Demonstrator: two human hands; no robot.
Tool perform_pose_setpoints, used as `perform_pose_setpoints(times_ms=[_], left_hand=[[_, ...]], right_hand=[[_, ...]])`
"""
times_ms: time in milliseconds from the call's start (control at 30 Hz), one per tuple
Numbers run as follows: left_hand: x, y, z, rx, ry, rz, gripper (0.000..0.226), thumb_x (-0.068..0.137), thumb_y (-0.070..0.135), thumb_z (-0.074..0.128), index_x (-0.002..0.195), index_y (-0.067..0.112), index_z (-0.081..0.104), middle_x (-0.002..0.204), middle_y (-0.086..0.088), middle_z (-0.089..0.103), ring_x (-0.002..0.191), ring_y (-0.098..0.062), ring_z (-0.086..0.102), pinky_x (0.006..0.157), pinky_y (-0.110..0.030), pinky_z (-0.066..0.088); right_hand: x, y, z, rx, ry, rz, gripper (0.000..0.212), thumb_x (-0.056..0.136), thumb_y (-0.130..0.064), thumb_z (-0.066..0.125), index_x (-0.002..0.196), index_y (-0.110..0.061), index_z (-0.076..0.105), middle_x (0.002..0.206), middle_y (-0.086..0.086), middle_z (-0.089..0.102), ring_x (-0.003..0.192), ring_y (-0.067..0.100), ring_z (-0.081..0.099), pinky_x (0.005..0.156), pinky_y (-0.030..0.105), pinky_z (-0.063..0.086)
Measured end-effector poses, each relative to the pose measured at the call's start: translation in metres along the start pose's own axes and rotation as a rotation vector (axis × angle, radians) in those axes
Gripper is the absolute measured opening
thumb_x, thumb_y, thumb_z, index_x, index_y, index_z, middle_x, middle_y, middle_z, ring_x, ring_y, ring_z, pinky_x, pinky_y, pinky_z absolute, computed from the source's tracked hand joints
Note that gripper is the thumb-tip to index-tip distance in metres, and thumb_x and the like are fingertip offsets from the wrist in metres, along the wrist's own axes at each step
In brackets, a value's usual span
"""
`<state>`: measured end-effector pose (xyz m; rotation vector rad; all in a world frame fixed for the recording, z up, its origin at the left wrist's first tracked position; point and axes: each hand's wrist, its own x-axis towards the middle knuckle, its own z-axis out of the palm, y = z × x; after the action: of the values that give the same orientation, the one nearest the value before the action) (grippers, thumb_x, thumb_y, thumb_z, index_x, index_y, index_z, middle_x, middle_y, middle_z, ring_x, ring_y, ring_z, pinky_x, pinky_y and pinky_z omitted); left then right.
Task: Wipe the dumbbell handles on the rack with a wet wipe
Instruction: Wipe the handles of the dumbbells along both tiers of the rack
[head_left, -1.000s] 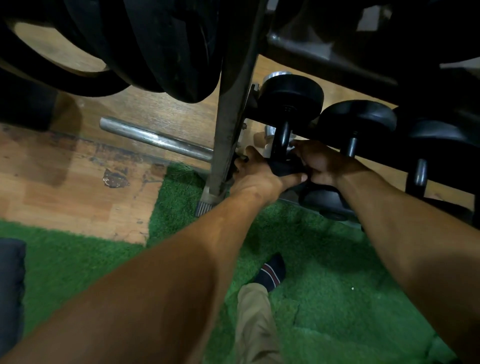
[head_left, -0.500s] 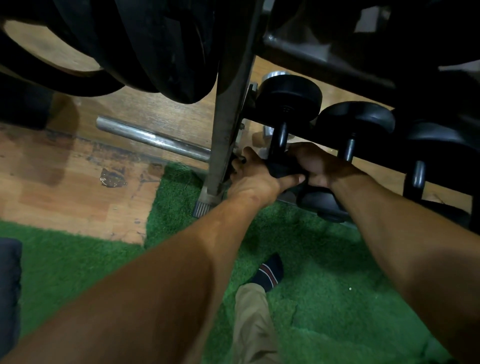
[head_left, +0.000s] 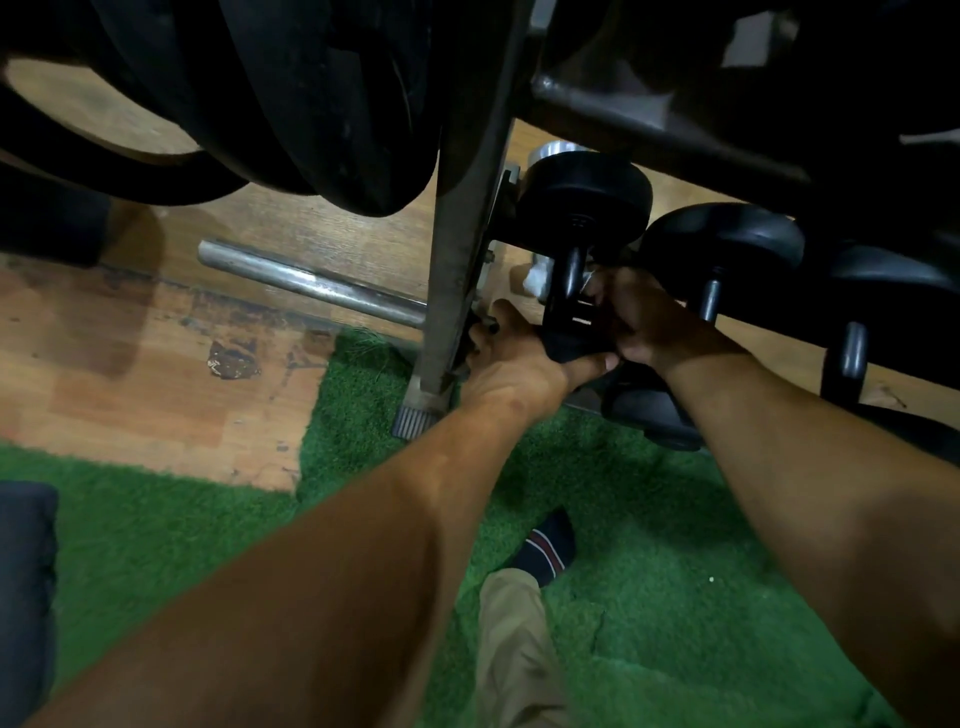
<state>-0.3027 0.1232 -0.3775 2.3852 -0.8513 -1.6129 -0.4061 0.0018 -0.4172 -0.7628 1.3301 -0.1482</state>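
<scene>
Nearest the camera, two bare forearms reach forward over green artificial turf (head_left: 649, 597), with a khaki trouser leg (head_left: 511, 649) and a dark striped sock (head_left: 548, 545) showing between them. The left hand (head_left: 511, 364) sits low beside the rack upright (head_left: 457, 260), its fingers (head_left: 589, 366) curled under and around the near end of the leftmost dumbbell (head_left: 582, 208), gripping it where the dark head meets the handle. The right hand (head_left: 641, 322) is just beside it on the other side, fingers (head_left: 605, 288) closed around the dumbbell handle (head_left: 569, 280); a small pale scrap at those fingertips may be the wet wipe (head_left: 587, 283), though it is too small and blurred to be sure. That dumbbell lies on the rack's lowest tier, tilted with its far round head up. To its right stands a second dumbbell (head_left: 722, 244), then a third (head_left: 852, 358) with a grey handle, both apart from the hands. Beyond the turf edge is worn wooden floor (head_left: 130, 364), where a steel bar (head_left: 311, 283) lies running behind the upright. Farthest and highest, large black weight plates (head_left: 311, 93) hang at upper left, and a dark rack crossbar (head_left: 649, 124) slants across the upper right.
</scene>
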Motion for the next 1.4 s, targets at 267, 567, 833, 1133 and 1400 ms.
perform_pose_setpoints(times_ms=[267, 567, 833, 1133, 1400], left_hand=[[0.008, -0.005, 0.005, -0.026, 0.017, -0.032, 0.155, 0.039, 0.098, 0.068, 0.163, 0.028, 0.006, 0.169, -0.01, 0.021, 0.153, -0.036, 0.026, 0.118, -0.055, 0.035], [0.001, -0.001, 0.002, -0.016, 0.019, -0.047, 0.145, 0.058, 0.085, 0.077, 0.162, 0.025, -0.003, 0.171, -0.011, 0.011, 0.155, -0.037, 0.02, 0.118, -0.056, 0.034], [-0.003, 0.002, 0.0, -0.006, 0.013, -0.044, 0.142, 0.062, 0.084, 0.075, 0.162, 0.022, -0.005, 0.171, -0.013, 0.004, 0.155, -0.038, 0.015, 0.118, -0.052, 0.033], [-0.001, 0.001, 0.0, -0.012, 0.007, -0.038, 0.144, 0.063, 0.083, 0.076, 0.163, 0.02, -0.006, 0.171, -0.013, 0.001, 0.156, -0.039, 0.013, 0.119, -0.057, 0.031], [0.003, -0.004, 0.004, -0.029, 0.046, 0.0, 0.147, 0.059, 0.087, 0.075, 0.162, 0.015, -0.002, 0.17, -0.014, 0.013, 0.156, -0.035, 0.013, 0.12, -0.053, 0.031]], right_hand=[[-0.003, -0.022, 0.014, 0.145, 0.131, 0.044, 0.038, 0.083, 0.006, 0.042, 0.112, -0.005, 0.064, 0.094, 0.014, 0.063, 0.086, 0.03, 0.065, 0.07, 0.036, 0.056], [0.006, -0.011, 0.025, 0.193, 0.282, 0.086, 0.02, 0.094, -0.013, 0.041, 0.083, -0.014, 0.058, 0.071, 0.003, 0.063, 0.071, 0.021, 0.06, 0.065, 0.03, 0.048], [0.007, 0.0, 0.019, -0.55, 0.655, -0.425, 0.015, 0.087, -0.022, 0.065, 0.087, -0.008, 0.072, 0.083, 0.008, 0.071, 0.079, 0.022, 0.066, 0.065, 0.023, 0.042], [-0.012, -0.012, 0.028, -1.241, 0.44, -0.891, 0.021, 0.093, -0.027, 0.057, 0.1, -0.017, 0.073, 0.111, 0.01, 0.064, 0.099, 0.029, 0.061, 0.079, 0.036, 0.05], [-0.023, -0.021, 0.017, -1.304, 0.117, -0.715, 0.014, 0.086, -0.018, 0.072, 0.094, -0.027, 0.078, 0.109, 0.002, 0.059, 0.097, 0.021, 0.062, 0.08, 0.028, 0.046]])
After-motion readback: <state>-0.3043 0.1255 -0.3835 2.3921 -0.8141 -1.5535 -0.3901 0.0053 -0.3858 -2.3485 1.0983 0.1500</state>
